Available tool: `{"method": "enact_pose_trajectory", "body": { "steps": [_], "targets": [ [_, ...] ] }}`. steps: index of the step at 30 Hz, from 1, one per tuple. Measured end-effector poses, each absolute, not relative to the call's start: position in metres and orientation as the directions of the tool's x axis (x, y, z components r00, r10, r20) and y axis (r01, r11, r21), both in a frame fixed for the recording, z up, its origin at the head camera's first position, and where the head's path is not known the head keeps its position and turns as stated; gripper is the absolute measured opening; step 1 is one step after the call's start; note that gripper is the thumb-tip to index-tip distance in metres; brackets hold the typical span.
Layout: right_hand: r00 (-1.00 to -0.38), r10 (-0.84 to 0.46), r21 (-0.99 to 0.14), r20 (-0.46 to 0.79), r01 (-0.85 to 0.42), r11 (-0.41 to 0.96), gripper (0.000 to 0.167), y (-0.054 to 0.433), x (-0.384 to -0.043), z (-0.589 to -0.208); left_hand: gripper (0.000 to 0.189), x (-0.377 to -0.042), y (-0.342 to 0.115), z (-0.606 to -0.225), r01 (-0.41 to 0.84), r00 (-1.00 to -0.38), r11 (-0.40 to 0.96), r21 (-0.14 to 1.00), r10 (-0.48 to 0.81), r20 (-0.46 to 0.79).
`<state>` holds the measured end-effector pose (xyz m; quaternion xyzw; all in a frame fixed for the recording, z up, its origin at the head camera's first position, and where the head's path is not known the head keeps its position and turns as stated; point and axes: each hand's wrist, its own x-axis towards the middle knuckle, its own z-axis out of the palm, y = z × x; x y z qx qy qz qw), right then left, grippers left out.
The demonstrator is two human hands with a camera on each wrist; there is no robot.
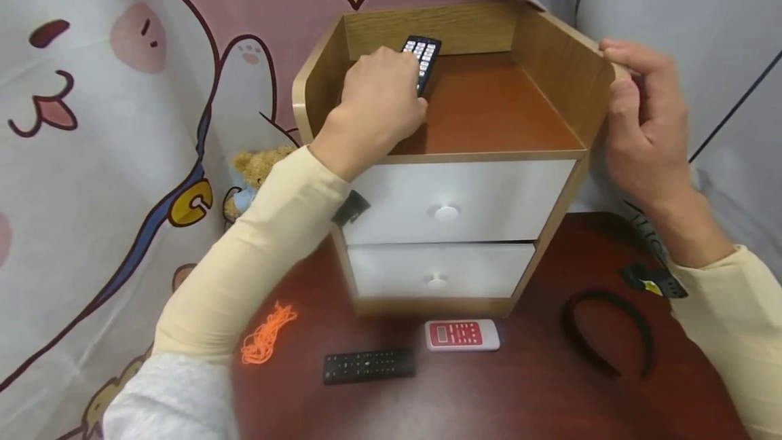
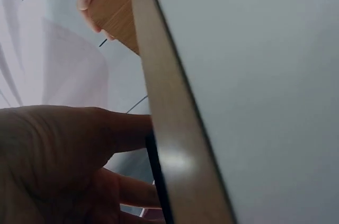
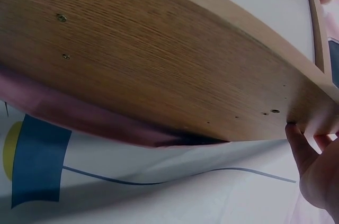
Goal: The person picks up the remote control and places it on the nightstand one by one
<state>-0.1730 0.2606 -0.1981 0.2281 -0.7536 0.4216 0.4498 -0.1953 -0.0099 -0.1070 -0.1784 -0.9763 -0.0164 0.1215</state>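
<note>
Left hand (image 1: 380,97) grips the white-keyed remote control (image 1: 427,58), which extends lengthwise toward the back of the two-drawer cabinet (image 1: 495,195).

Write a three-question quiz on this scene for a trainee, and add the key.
1. True or false: the right hand grips the side panel of the cabinet.
2. Fill the gap: in the head view, the orange string lies on the table to the ____ of the white-and-red remote.
3. What does the left hand hold?

Key:
1. True.
2. Left.
3. A dark remote with pale buttons.
</note>
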Motion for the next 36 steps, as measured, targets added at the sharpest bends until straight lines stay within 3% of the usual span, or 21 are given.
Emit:
{"method": "enact_pose_trajectory", "body": {
  "steps": [11, 25, 30, 36],
  "targets": [
    [-0.505, 0.025, -0.427, 0.863, -0.700, 0.573, 0.038, 0.263, -0.173, -0.201, 0.028, -0.200, 0.006, -0.104, 0.296, -0.938, 0.948, -0.116, 0.311, 0.152],
    [-0.470, 0.013, -0.395, 0.883, -0.727, 0.562, 0.037, 0.265, -0.179, -0.201, 0.037, -0.205, 0.011, -0.112, 0.300, -0.940, 0.952, -0.058, 0.306, 0.154],
    [-0.474, 0.003, -0.383, 0.881, -0.709, 0.593, 0.039, 0.265, -0.179, -0.199, 0.045, -0.211, 0.008, -0.114, 0.283, -0.946, 0.957, -0.061, 0.289, 0.149],
    [-0.481, 0.017, -0.399, 0.876, -0.705, 0.587, 0.038, 0.265, -0.178, -0.201, 0.042, -0.211, 0.012, -0.116, 0.273, -0.948, 0.960, -0.059, 0.279, 0.151]
  ]
}}
